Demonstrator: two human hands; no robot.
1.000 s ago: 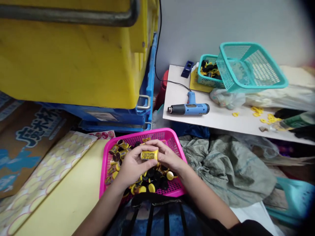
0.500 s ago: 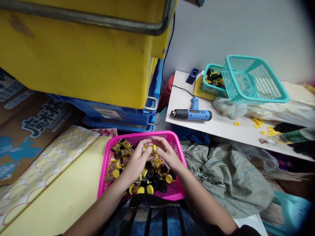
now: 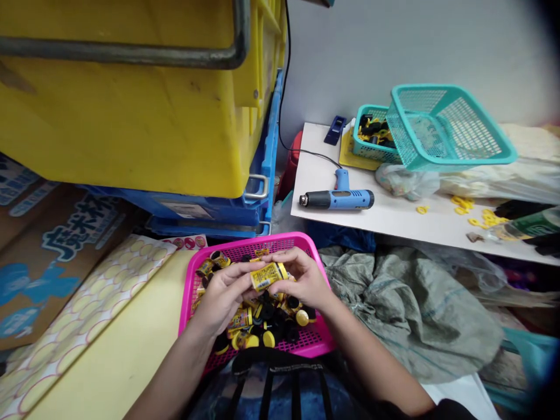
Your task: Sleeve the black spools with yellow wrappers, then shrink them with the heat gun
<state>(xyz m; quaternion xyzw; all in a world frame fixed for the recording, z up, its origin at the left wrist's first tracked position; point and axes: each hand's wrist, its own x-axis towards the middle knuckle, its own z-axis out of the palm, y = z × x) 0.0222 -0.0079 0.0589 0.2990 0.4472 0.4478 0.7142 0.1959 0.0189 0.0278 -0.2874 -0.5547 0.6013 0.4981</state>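
The person holds a small yellow cylinder [image 3: 268, 275] with both hands over a pink basket [image 3: 191, 286], which stands just in front of the body. The left hand [image 3: 223, 291] grips the left end of the cylinder, with the fingers bent around it and the thumb on top. The right hand [image 3: 304, 279] takes the right end, its fingers closed narrow on it. The cylinder lies almost level and carries a printed label, but the writing is too small to read. Under the hands the basket holds a heap of similar yellow and black pieces [image 3: 266, 326], some lying on their side. To the left of the basket lies a sheet of round stickers [image 3: 74, 315], and beside that a cardboard box [image 3: 52, 251] with blue letters. Behind the basket a big yellow crate [image 3: 131, 128] sits on a blue crate [image 3: 210, 207]. On the right there is a white board [image 3: 394, 219] that bears a blue heat gun [image 3: 336, 198] with its cable, some yellow rings [image 3: 479, 219] and a clear plastic bag [image 3: 406, 181]. Two teal baskets stand at the back of the board, the larger one [image 3: 450, 125] tilted against the smaller one [image 3: 371, 131]. A grey sack [image 3: 406, 303] lies crumpled below the board, near the right forearm.
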